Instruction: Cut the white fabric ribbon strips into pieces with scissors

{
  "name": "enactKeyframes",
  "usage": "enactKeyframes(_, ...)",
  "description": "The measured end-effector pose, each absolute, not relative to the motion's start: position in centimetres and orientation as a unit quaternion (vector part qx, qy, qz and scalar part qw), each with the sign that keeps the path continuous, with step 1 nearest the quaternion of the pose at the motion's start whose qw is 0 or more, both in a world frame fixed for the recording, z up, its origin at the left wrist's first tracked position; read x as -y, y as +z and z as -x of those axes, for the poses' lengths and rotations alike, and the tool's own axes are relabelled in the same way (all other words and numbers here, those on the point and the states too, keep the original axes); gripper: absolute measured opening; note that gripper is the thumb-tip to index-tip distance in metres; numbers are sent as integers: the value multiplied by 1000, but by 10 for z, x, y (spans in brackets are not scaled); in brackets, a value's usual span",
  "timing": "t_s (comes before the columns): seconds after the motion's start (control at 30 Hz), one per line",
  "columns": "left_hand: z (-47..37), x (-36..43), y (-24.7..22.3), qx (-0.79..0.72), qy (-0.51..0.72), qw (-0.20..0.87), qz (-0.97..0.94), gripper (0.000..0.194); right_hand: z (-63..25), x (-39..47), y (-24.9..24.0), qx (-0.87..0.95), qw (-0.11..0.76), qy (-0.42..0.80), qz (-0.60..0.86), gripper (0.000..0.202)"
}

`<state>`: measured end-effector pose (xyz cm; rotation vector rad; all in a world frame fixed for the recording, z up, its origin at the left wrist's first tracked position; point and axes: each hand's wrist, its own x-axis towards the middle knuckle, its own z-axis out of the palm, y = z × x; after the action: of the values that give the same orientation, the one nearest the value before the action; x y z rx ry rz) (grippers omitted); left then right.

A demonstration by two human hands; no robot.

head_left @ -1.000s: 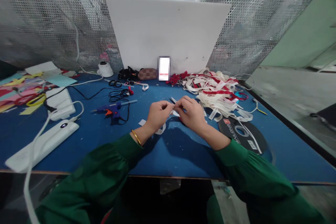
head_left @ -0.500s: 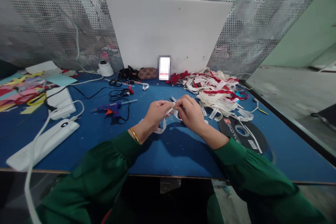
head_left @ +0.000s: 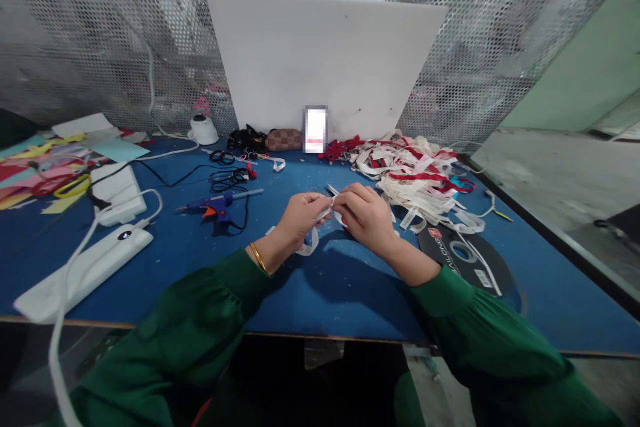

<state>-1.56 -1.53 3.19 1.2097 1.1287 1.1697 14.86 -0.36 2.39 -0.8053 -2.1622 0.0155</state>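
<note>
Left hand (head_left: 299, 220) and right hand (head_left: 367, 217) pinch a white ribbon (head_left: 315, 239) at close fingertips; the next move likely needs steady tension.

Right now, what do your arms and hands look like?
Both sleeves are deep green: the left sleeve and right sleeve puff out in soft gathers above smooth, wide cuffs. My left hand has a shiny gold-coloured bangle at its wrist. My right hand is gloveless too, with no bangle showing.

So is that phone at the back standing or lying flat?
Standing: the phone is upright in front of the white board, its bright face toward you.
</note>
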Motion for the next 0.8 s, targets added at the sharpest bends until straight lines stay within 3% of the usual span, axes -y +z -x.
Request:
enactKeyframes(0.2, 17, 18, 34, -472, 501, 418, -593, 27, -150, -1, 26, 854, 376, 135, 334, 13)
enactKeyframes(0.53, 17, 13, 30, -436, 500, 591, -459, 22, -147, 0, 23, 818, 442, 150, 336, 14)
enactKeyframes(0.8, 26, 6, 33, -475, 559, 478, -484, 29, -153, -8, 23, 695, 541, 265, 392, 10)
